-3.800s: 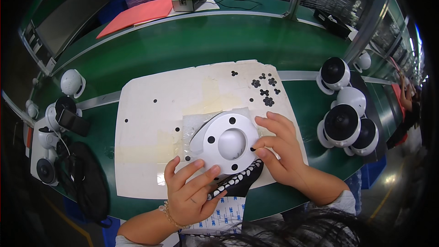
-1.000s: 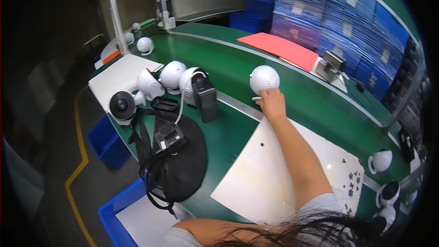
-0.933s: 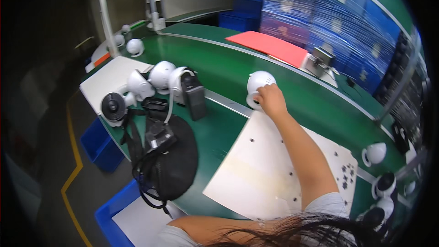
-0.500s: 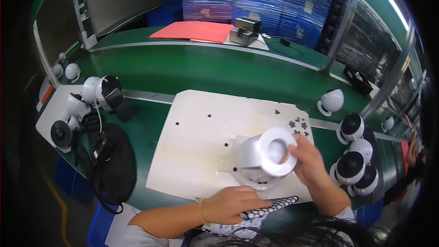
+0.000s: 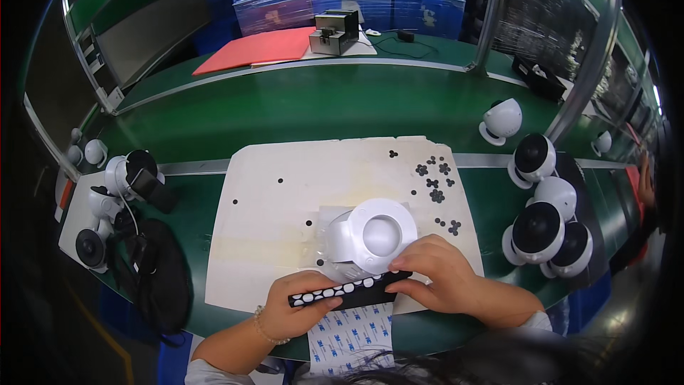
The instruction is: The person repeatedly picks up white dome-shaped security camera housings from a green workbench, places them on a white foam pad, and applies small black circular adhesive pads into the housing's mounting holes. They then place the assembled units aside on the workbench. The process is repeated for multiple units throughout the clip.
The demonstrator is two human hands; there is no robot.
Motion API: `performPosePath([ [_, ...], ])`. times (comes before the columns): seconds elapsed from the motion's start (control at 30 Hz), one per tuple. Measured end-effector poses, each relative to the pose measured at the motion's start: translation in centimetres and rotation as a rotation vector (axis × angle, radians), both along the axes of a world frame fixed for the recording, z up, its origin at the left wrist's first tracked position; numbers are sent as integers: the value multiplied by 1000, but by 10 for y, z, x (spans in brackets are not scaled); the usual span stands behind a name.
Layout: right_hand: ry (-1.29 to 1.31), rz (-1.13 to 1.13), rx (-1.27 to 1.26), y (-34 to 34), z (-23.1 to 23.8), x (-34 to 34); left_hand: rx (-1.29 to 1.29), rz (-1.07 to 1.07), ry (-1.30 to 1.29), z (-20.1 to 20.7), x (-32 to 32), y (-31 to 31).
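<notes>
In front of me, a black sheet with rows of white round spots [image 5: 367,294] is folded or curled along its upper edge. My left hand [image 5: 293,306] grips its left end between thumb and fingers. My right hand [image 5: 438,278] pinches its right end. Below the sheet hangs a white liner printed in blue [image 5: 349,339]; whether they are joined is hidden. Just beyond my fingers, a white rounded device [image 5: 340,241] lies on clear plastic with its ring-shaped base [image 5: 404,232] facing up. My right fingertips are close to the base's near rim.
A pale board [image 5: 263,242] lies beneath, with small black round pads [image 5: 437,196] clustered at right and a few scattered left. More white-and-black devices [image 5: 538,228] stand at right. A black pouch [image 5: 162,278] and cables lie left. A metal rail [image 5: 192,167] crosses behind the board.
The white device has been set down and my right hand has let go of it and moved to the sheet. Both hands now hold the sheet. The view has shifted right.
</notes>
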State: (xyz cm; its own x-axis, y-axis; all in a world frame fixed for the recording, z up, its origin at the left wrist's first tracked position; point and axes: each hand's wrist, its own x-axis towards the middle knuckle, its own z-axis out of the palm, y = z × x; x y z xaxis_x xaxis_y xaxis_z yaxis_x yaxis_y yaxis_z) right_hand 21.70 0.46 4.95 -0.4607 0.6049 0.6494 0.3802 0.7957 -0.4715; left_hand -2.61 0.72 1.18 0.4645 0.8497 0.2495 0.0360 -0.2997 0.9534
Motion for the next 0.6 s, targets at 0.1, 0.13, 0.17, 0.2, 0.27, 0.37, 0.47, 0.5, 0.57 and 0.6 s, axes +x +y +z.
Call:
performPosePath([
  [0.1, -61, 27, -14, 0, -1, 2, 98, 3, 66, 1, 0, 2],
  [0.13, -51, 31, -67, 0, 1, 3, 126, 0, 100, 4, 0, 3],
  [0.17, -40, 35, -120, 0, 4, 3, 166, -19, 111, 5, 0, 4],
  [0.2, -32, 39, -172, 0, 7, 4, 207, -39, 120, 6, 0, 5],
  [0.27, -48, 36, -164, 2, 9, 3, 285, -70, 111, 4, 0, 6],
  [0.37, -66, 45, -147, 2, 9, 4, 416, -101, 106, 2, -1, 9],
  [0.47, -78, 65, -188, 2, 9, 4, 554, -113, 181, 4, -3, 9],
  [0.5, -83, 68, -210, 1, 10, 5, 589, -114, 186, 3, -2, 10],
  [0.57, -65, 64, -248, 1, 9, 5, 654, -118, 185, 2, 1, 11],
  [0.6, -55, 65, -265, 0, 9, 5, 684, -120, 182, 3, 1, 11],
])
